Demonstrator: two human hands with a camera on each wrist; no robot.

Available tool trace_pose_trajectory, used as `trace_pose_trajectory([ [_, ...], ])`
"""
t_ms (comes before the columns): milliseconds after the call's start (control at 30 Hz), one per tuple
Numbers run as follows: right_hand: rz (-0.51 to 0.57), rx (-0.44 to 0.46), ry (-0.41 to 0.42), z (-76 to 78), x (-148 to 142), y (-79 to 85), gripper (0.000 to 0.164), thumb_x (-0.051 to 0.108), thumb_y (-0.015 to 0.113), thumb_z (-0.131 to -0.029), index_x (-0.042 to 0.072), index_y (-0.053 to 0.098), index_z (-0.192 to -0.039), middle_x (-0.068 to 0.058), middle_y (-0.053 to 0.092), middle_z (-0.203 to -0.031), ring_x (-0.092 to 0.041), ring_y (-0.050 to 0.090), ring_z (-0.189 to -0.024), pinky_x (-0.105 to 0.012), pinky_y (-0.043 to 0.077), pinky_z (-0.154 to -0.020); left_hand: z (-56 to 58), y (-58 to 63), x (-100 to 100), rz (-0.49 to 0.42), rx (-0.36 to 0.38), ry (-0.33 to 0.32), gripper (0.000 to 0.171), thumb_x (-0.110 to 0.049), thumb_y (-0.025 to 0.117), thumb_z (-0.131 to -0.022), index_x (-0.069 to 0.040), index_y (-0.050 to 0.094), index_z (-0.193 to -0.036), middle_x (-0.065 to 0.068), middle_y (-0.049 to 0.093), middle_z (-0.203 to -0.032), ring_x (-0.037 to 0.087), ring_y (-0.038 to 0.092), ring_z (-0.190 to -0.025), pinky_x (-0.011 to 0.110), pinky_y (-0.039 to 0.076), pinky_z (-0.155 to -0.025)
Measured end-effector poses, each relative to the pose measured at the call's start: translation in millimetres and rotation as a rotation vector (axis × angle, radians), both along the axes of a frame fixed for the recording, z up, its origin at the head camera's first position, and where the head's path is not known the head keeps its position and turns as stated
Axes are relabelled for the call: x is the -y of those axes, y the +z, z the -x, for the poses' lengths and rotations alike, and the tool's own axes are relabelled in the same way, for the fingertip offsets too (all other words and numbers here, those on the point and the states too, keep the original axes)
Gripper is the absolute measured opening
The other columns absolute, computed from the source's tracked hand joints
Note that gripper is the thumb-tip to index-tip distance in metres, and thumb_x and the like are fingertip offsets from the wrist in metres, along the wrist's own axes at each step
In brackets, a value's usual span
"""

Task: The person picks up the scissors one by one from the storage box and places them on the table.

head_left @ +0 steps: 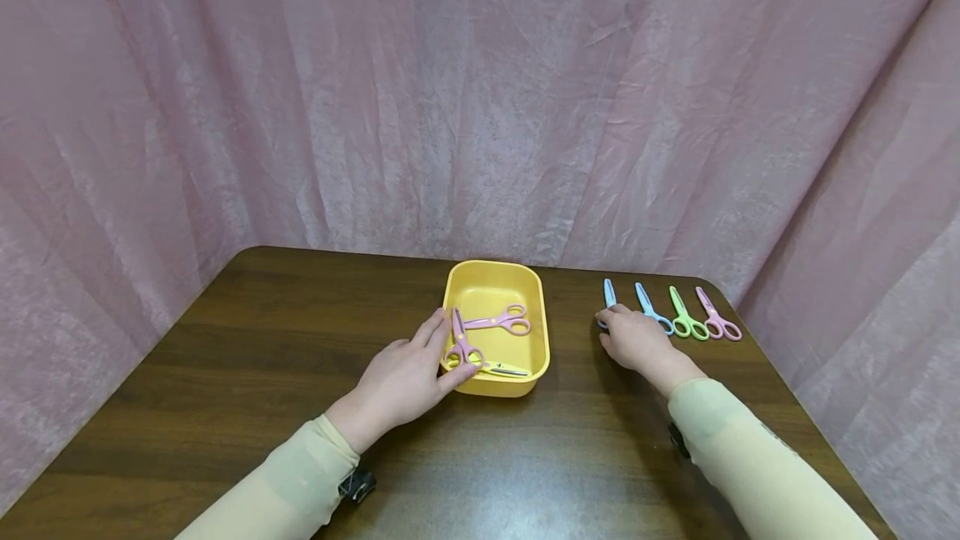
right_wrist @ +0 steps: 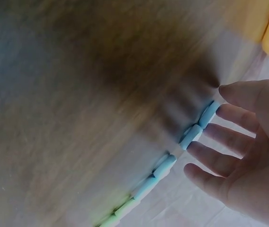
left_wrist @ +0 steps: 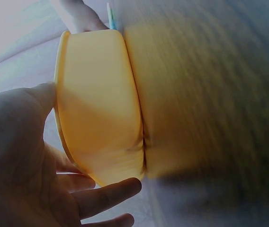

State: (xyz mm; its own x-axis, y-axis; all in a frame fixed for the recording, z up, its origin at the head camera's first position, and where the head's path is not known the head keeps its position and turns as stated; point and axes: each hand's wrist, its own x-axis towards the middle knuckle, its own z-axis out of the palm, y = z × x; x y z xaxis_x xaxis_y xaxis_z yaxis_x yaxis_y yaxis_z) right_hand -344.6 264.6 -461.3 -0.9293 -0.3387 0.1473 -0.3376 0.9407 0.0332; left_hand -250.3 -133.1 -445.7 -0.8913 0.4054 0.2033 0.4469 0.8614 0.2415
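In the head view, the left hand (head_left: 401,377) rests loose fingers along the left side of a yellow bin (head_left: 545,340) containing two pink scissors (head_left: 504,321) and yellow scissors (head_left: 510,371), while the right hand (head_left: 637,342) is over the leftmost blue scissors (head_left: 610,292) on the worktop (head_left: 225,357). The left wrist view shows its thumb at the bin's rim, fingers spread and unclenched. In the right wrist view, the other fingers extend, released, beside the blue handles (right_wrist: 209,114).

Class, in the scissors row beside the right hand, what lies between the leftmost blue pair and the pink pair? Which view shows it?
A second blue pair and a green pair, as the head view shows.
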Motion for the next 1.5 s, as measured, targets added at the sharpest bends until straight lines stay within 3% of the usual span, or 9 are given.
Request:
trace_pose_trajectory([
  [133, -0.027, -0.056, 0.034, 28.4, -22, -33.4, 0.040, 0.025, 0.077, -0.101, 0.003, 0.074, -0.134, -0.020, 0.072, -0.130, -0.048, 0.072, -0.110, -0.061, 0.059, -0.086, 0.0, -0.7, 0, -0.008, -0.003, -0.003, 0.097, -0.070, 0.055, -0.108, 0.001, 0.037, -0.170, 0.021, 0.034, -0.177, 0.037, 0.059, -0.144, 0.055, 0.055, -0.108],
  [167, -0.028, -0.058, 0.036, 29.8, -24, -34.5, 0.040, 0.025, 0.077, -0.101, 0.003, 0.074, -0.134, -0.020, 0.072, -0.130, -0.048, 0.072, -0.110, -0.062, 0.059, -0.086, 0.0, -0.8, 0, -0.010, -0.003, -0.002, 0.096, -0.070, 0.056, -0.108, 0.001, 0.037, -0.170, 0.021, 0.034, -0.177, 0.037, 0.059, -0.144, 0.056, 0.055, -0.108],
  [300, -0.003, -0.030, 0.020, 14.0, -11, -13.6, 0.039, 0.022, 0.078, -0.100, 0.001, 0.074, -0.132, -0.022, 0.072, -0.130, -0.048, 0.072, -0.111, -0.062, 0.059, -0.087, 0.3, -0.9, 0, -0.011, -0.003, 0.001, 0.096, -0.070, 0.057, -0.108, 0.001, 0.038, -0.170, 0.020, 0.033, -0.177, 0.037, 0.059, -0.144, 0.056, 0.054, -0.109],
  [367, 0.022, 0.018, -0.004, -3.8, 2, 9.4, 0.038, 0.020, 0.078, -0.102, -0.002, 0.074, -0.133, -0.024, 0.072, -0.131, -0.048, 0.072, -0.113, -0.063, 0.059, -0.089, 0.2, -0.8, 0, -0.008, 0.000, 0.003, 0.096, -0.070, 0.056, -0.108, 0.001, 0.037, -0.170, 0.020, 0.033, -0.177, 0.037, 0.059, -0.145, 0.056, 0.054, -0.110],
  [500, 0.018, 0.015, -0.010, -19.2, 12, 24.9, 0.037, 0.020, 0.078, -0.103, -0.002, 0.074, -0.132, -0.024, 0.072, -0.129, -0.047, 0.073, -0.113, -0.062, 0.059, -0.089, 0.2, -1.0, -1, -0.012, 0.013, 0.008, 0.096, -0.070, 0.056, -0.108, 0.000, 0.037, -0.171, 0.020, 0.033, -0.177, 0.038, 0.058, -0.146, 0.057, 0.053, -0.111],
  [767, 0.008, -0.023, -0.016, -21.8, 11, 28.7, 0.038, 0.020, 0.078, -0.104, -0.001, 0.074, -0.134, -0.024, 0.071, -0.133, -0.046, 0.071, -0.119, -0.065, 0.058, -0.093, -1.4, 0.9, -1, -0.015, 0.007, 0.006, 0.096, -0.070, 0.056, -0.108, 0.001, 0.036, -0.171, 0.020, 0.033, -0.177, 0.038, 0.059, -0.145, 0.056, 0.052, -0.112],
  [1000, 0.026, -0.053, 0.002, -28.4, 21, 40.2, 0.045, 0.025, 0.076, -0.106, -0.001, 0.070, -0.143, -0.025, 0.067, -0.146, -0.047, 0.064, -0.133, -0.067, 0.053, -0.104, -1.8, 0.8, -1, -0.011, -0.004, 0.001, 0.096, -0.070, 0.055, -0.108, 0.002, 0.038, -0.170, 0.022, 0.034, -0.176, 0.038, 0.059, -0.144, 0.056, 0.053, -0.111],
  [1333, 0.100, -0.185, 0.142, -39.0, 43, 50.8, 0.046, 0.023, 0.079, -0.104, 0.000, 0.070, -0.143, -0.023, 0.070, -0.142, -0.048, 0.069, -0.127, -0.062, 0.054, -0.104, -1.1, -0.4, -1, -0.005, 0.000, 0.007, 0.095, -0.070, 0.055, -0.109, 0.002, 0.038, -0.170, 0.021, 0.035, -0.176, 0.038, 0.060, -0.143, 0.056, 0.053, -0.111],
  [1500, 0.102, -0.195, 0.186, -45.8, 53, 55.9, 0.046, 0.024, 0.080, -0.104, 0.000, 0.071, -0.143, -0.022, 0.070, -0.141, -0.046, 0.069, -0.126, -0.064, 0.054, -0.104, -1.5, 0.7, -1, -0.020, -0.018, 0.002, 0.092, -0.067, 0.056, -0.110, 0.001, 0.039, -0.169, 0.022, 0.038, -0.174, 0.039, 0.063, -0.139, 0.056, 0.055, -0.108],
])
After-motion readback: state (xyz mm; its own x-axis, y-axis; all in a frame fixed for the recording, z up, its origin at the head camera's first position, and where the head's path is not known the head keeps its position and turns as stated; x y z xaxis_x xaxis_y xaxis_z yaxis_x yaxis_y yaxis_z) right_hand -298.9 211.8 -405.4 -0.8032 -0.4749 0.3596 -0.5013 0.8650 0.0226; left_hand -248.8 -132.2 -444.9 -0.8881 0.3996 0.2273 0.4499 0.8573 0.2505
